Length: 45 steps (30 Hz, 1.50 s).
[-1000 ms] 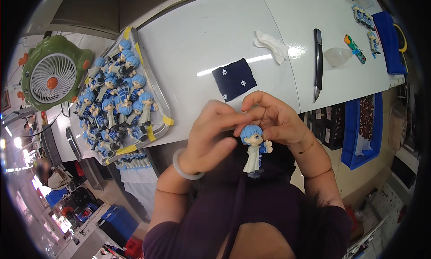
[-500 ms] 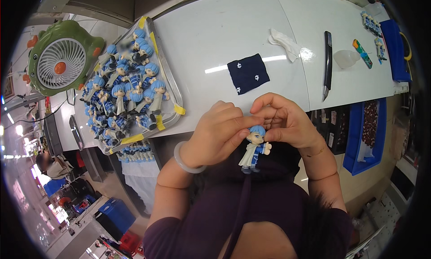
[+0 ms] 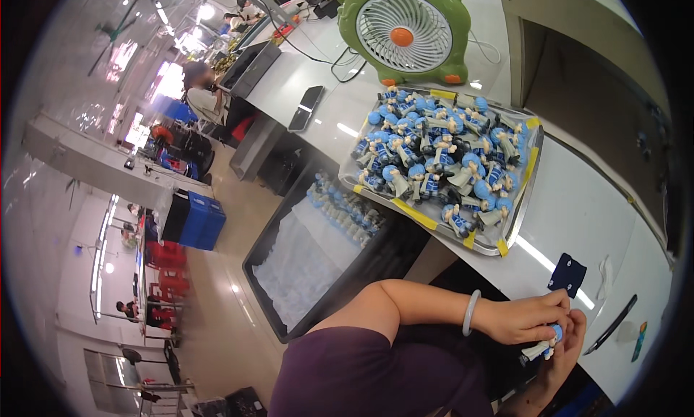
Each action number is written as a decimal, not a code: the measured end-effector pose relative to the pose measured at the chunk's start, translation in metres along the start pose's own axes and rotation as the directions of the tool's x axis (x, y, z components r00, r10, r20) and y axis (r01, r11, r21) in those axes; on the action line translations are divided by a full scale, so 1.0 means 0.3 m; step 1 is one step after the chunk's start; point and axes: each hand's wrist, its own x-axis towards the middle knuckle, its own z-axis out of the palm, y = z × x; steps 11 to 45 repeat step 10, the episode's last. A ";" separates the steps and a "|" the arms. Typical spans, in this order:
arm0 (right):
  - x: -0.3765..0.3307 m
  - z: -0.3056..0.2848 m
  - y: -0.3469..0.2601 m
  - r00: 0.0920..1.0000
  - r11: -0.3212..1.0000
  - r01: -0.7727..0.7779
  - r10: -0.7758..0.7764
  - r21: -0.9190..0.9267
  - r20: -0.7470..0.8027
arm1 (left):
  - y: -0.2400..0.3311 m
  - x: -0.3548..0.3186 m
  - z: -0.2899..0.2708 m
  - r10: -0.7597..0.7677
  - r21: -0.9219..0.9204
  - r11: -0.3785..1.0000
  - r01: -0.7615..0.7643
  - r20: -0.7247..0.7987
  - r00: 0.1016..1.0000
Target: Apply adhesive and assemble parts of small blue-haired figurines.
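Note:
A small toy figurine with light blue hair, a pale cape and dark shoes is held between my two hands at the lower right, tilted. My left hand, with a pale bangle at its wrist, grips the figurine around its head. On the other side, my right hand closes on the head too, its fingers partly hidden. Just beyond my hands, a dark navy cloth with small white motifs lies on the white table. A metal tray edged with yellow tape holds several similar figurines in a heap.
Behind the tray stands a green fan; a phone-like dark slab lies left of it. Below the table edge, a black bin holds white sheeting and more figurines. A black cutter and white tissue lie at right.
My view has swung left, so the tray and fan now appear near the middle and my hands at the lower right. Both hands still hold the figurine.

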 end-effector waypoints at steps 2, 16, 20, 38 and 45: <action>-0.024 -0.080 -0.002 0.909 0.874 0.159 -0.311 -0.459 -0.278 | -0.024 -0.015 0.004 0.012 -0.106 0.994 -0.027 -0.141 0.990; -0.059 -0.469 -0.208 0.379 0.378 -0.110 -0.839 -0.919 -0.390 | -0.111 0.037 -0.077 -0.276 -0.437 0.870 0.226 -0.053 0.960; -0.059 -0.469 -0.208 0.379 0.378 -0.110 -0.839 -0.919 -0.390 | -0.111 0.037 -0.077 -0.276 -0.437 0.870 0.226 -0.053 0.960; -0.059 -0.469 -0.208 0.379 0.378 -0.110 -0.839 -0.919 -0.390 | -0.111 0.037 -0.077 -0.276 -0.437 0.870 0.226 -0.053 0.960; -0.059 -0.469 -0.208 0.379 0.378 -0.110 -0.839 -0.919 -0.390 | -0.111 0.037 -0.077 -0.276 -0.437 0.870 0.226 -0.053 0.960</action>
